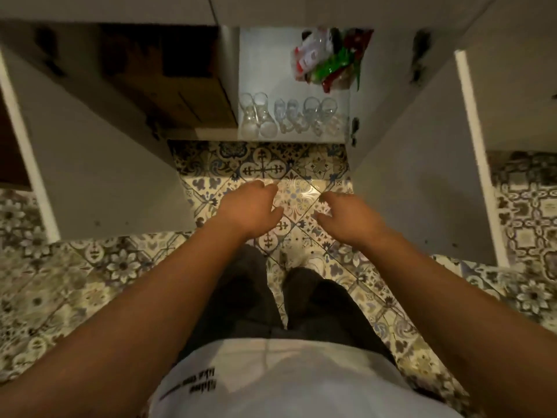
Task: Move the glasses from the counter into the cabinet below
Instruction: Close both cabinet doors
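Several clear glasses [291, 117] stand in a row along the front edge of the white cabinet shelf [265, 64], low in front of me. Both cabinet doors hang open. My left hand [248, 211] and my right hand [346, 217] hover side by side over the patterned floor, well short of the shelf. Each hand has its fingers spread and holds nothing. The counter above is out of view.
The left cabinet door [99, 152] and the right cabinet door [422, 152] jut out on either side of my hands. Crumpled red, green and white packets [328, 60] lie at the back of the shelf. A brown cardboard box [168, 79] fills the left compartment.
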